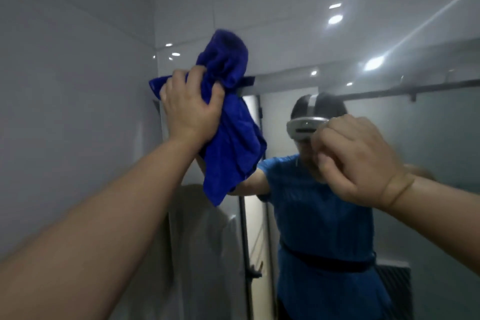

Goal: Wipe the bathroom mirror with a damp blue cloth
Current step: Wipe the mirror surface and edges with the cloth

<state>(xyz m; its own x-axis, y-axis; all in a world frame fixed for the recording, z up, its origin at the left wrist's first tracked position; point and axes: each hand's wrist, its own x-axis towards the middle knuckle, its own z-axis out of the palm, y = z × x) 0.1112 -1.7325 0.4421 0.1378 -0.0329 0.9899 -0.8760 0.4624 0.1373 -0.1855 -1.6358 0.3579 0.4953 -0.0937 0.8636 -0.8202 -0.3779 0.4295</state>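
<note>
Item: blue cloth (pixel 231 143), bunched, held at the upper left corner of the mirror (pixel 428 150), its tail hanging loose.
Left hand (pixel 191 109): raised, fingers clenched round the cloth.
Right hand (pixel 358 161): raised before the glass, fingers curled into a fist, nothing seen in it.
Adjacent: grey wall (pixel 65 86) at left.
Reflection: headset (pixel 306 122), blue shirt (pixel 319 215).

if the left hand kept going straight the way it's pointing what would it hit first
Probably the mirror near its top left corner, through the blue cloth that the left hand grips. Whether the cloth already touches the glass is unclear.
</note>
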